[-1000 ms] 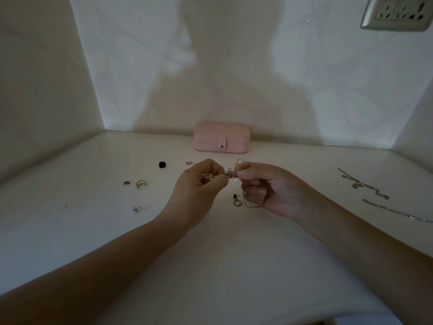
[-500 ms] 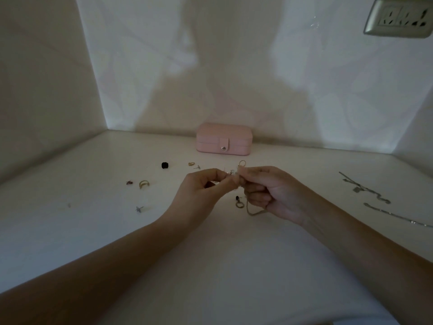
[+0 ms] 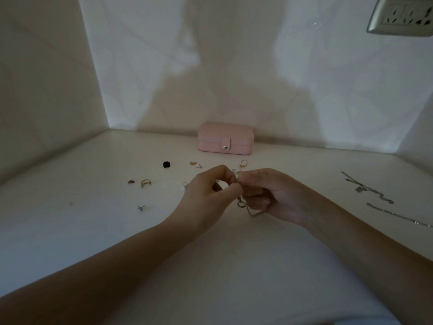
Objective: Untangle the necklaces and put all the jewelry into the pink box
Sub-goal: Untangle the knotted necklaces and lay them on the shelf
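Both hands are up over the middle of the white tabletop (image 3: 93, 231), working at one knot. The left hand (image 3: 208, 193) has thumb and forefinger curled into a pinch on the tangled necklace (image 3: 251, 215). The right hand (image 3: 271, 195) pinches the same chain just beside it, so the fingertips of the two hands nearly meet. Its other fingers are folded in toward the palm. A loop of the chain hangs out below the right hand. In this dim light I can't be sure how many strands are caught in the knot.

The pink box (image 3: 226, 138) sits at the back against the wall, lid down and snap tab fastened, well apart from the hands.

Loose pieces lie scattered in front of it. There is a black stud (image 3: 166, 164), a small gold piece (image 3: 193, 163) and a gold ring (image 3: 243, 163) just beyond the fingertips. A curved gold ear cuff (image 3: 145, 183) lies with a dark red bit (image 3: 131, 181) beside it, and a silver stud (image 3: 140, 208) lies nearer the left forearm. Off to the right, two silver necklaces lie stretched out, apart from each other: the tagged chain (image 3: 358, 189) and, nearer me, the plain chain (image 3: 398, 215). A wall socket (image 3: 403, 15) is set high on the right.
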A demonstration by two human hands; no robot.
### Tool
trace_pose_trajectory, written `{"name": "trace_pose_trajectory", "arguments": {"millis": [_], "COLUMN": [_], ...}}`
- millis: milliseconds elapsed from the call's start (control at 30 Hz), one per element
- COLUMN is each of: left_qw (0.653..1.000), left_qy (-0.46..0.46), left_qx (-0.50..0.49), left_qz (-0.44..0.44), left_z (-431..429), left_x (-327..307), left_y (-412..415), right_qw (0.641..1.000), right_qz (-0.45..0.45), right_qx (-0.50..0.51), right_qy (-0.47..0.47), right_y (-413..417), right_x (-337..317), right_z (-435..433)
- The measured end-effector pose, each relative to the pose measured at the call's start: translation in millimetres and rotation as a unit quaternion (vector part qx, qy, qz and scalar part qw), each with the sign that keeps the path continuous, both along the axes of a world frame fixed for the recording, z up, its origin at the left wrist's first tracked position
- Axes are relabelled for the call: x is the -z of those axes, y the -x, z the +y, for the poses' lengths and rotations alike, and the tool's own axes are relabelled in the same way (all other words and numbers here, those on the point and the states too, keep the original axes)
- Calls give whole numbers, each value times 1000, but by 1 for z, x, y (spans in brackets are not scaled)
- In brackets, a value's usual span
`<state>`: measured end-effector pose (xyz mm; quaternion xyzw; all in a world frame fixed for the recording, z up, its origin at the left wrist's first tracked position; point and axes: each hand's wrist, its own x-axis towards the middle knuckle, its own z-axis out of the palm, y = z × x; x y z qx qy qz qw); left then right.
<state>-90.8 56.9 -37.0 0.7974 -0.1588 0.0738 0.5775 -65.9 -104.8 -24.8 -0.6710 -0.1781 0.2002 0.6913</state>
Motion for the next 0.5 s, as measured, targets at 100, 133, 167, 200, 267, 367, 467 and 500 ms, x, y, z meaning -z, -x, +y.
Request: {"name": "trace_pose_trajectory", "arguments": {"millis": [100, 133, 167, 200, 267, 367, 467, 500], "left_qw": [996, 995, 994, 994, 995, 996, 991, 990], "left_qy": [-61, -65, -65, -64, -56, -25, -33, -42], "left_qx": [-43, -53, -58, -60, -53, -60, -108, -112], "left_qz": [-47, -55, -60, -64, -65, -61, -70, -69], "left_z": [-1, 0, 1, 2, 5, 9, 11, 11], "left_x": [5, 5, 6, 7, 10, 11, 5, 3], "left_y": [0, -1, -2, -4, -6, -12, -12, -11], "right_qw": [998, 997, 997, 996, 994, 993, 994, 994], "right_qz": [-35, -40, -43, -45, -54, -77, -89, -90], "right_qx": [6, 14, 24, 33, 44, 49, 41, 39], "right_qy": [54, 59, 61, 65, 78, 72, 53, 53], "right_y": [0, -1, -1, -2, -1, 0, 0, 0], "right_x": [-1, -2, -3, -3, -3, -2, -2, -2], "right_z": [-1, -2, -4, -5, -6, -5, -3, -3]}}
